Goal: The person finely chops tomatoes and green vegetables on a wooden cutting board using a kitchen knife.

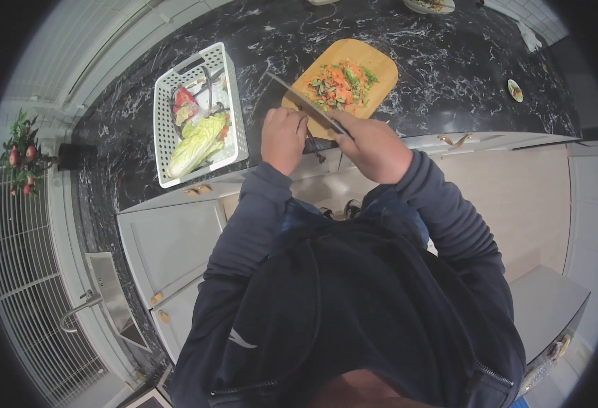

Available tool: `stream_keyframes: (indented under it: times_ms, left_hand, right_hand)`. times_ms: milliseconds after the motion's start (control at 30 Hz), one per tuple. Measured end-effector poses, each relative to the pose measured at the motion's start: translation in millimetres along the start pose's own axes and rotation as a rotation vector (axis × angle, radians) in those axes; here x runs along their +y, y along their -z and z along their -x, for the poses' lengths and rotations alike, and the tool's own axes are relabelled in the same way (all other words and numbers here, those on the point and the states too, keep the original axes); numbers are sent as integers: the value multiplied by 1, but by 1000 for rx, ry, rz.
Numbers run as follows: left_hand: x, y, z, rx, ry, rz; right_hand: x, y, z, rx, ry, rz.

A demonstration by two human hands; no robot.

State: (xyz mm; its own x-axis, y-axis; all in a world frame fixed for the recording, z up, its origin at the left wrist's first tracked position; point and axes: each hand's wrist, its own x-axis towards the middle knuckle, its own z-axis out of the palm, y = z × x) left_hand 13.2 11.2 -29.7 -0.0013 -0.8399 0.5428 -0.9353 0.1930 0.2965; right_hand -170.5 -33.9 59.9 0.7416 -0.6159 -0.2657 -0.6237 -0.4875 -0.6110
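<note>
My right hand point(375, 148) is closed round the handle of a kitchen knife point(306, 102). Its blade slants up and left across the near left part of a wooden cutting board point(363, 51). Chopped vegetables point(343, 85), orange and green, lie in a heap on the board beyond the blade. My left hand point(284, 139) is curled with its fingers pressed together by the board's near left corner, beside the blade. A thin dark stalk point(316, 148) pokes out from under it toward the counter edge; the rest of it is hidden.
Left of the board, a white perforated basket point(240, 129) holds a leafy cabbage piece point(196, 143), red pieces point(182, 98) and a metal utensil. A small dish point(514, 90) sits at the far right, and a bowl point(429, 5) at the back. A potted plant point(24, 156) and sink tap point(78, 313) are left.
</note>
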Motion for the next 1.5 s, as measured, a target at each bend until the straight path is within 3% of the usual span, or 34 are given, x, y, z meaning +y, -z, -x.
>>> stream_keyframes:
  times_ms: [200,500,700,1000,1267,1400,1500]
  left_hand:
    - [-3,-5,2,17,-8,-14]
    - [2,1,1,-19,14,-16]
    - [-2,-3,2,4,2,10]
    - [-2,-3,1,32,-65,-39]
    - [-2,-2,1,14,-13,18]
    - [0,-1,-1,9,-18,13]
    - [0,-2,-1,108,-92,-28]
  right_hand:
    - [1,-17,3,116,107,68]
    - [1,-7,0,20,33,38]
    - [6,-9,-11,62,69,-155]
    - [-1,-13,5,89,89,49]
    - [-1,-10,-18,60,36,-71]
    - [-4,-7,-3,48,26,12]
    - [-6,-8,3,18,35,84]
